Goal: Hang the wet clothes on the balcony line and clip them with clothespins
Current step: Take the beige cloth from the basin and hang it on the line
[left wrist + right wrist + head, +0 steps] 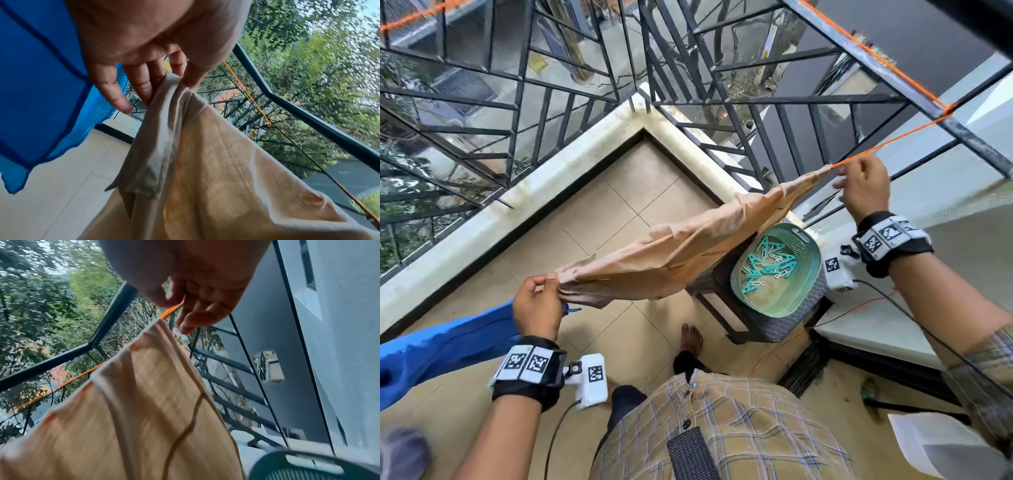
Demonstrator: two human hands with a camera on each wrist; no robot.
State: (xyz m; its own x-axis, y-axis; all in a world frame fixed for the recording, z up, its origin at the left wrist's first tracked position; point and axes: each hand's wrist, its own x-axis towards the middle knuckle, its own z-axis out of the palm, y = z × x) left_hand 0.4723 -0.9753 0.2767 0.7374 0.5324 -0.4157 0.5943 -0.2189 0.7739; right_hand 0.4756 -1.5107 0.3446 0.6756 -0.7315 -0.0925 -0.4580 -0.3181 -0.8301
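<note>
Head view: the cloth (674,250) lies draped along the line (887,145), unclipped; pins (768,262) wait in the basket (808,291). Left wrist view: left hand (144,53) pinches the cloth's end. Right wrist view: right hand (197,288) looks released beside the line, though blur leaves this uncertain.

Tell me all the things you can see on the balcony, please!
garment: one, peach, draped along the line between both hands
line: one, orange, tied to the railing
clothespins: a pile, teal and white, inside the basket
basket: one, pale green, on the stool
stool: one, dark woven, by the right wall
blue garment: one, blue, hanging at the left
railing: one, black metal, around the corner
floor: beige tiles
left hand: pinches the peach garment's left end
right hand: at the garment's right end, by the line; fingers blurred
</note>
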